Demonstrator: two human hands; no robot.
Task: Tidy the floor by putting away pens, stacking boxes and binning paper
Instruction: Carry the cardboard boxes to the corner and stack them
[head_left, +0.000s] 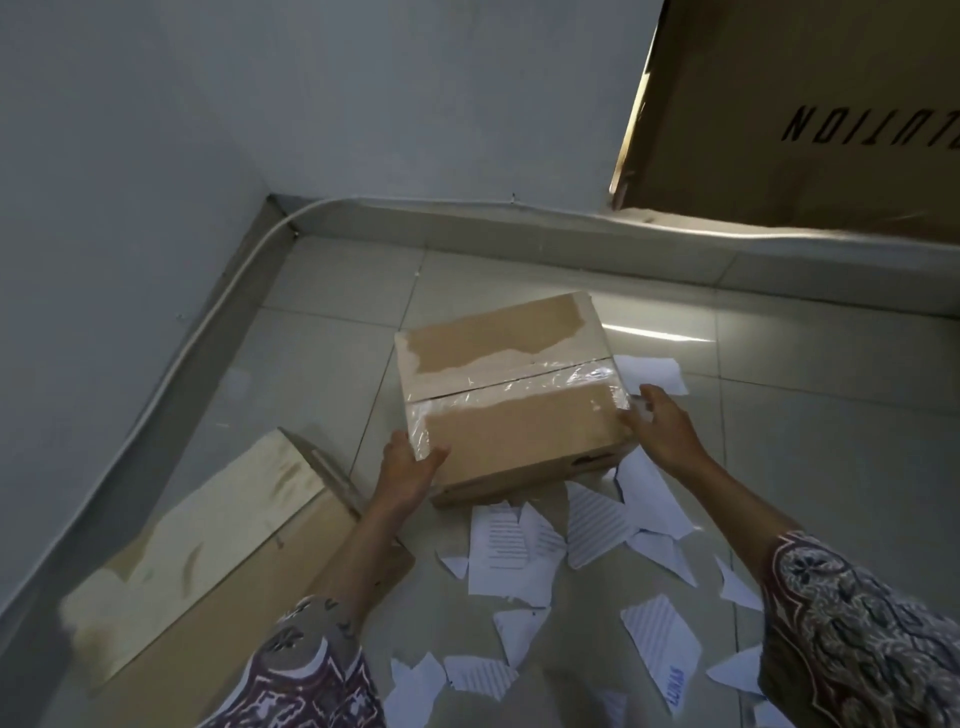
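Note:
A taped brown cardboard box (511, 400) sits in the middle of the view over the tiled floor. My left hand (408, 470) grips its near left corner, thumb on the top. My right hand (662, 426) holds its right edge by the clear tape. A larger flat cardboard box (208, 561) lies on the floor to the left, by my left forearm. Several torn sheets of printed paper (511, 551) are scattered on the floor in front of and to the right of the held box. No pens are in view.
The walls meet in a corner (275, 200) at the back left, with a skirting strip and a cable along the floor edge. A big cardboard carton (810, 109) with black lettering leans against the wall at the top right.

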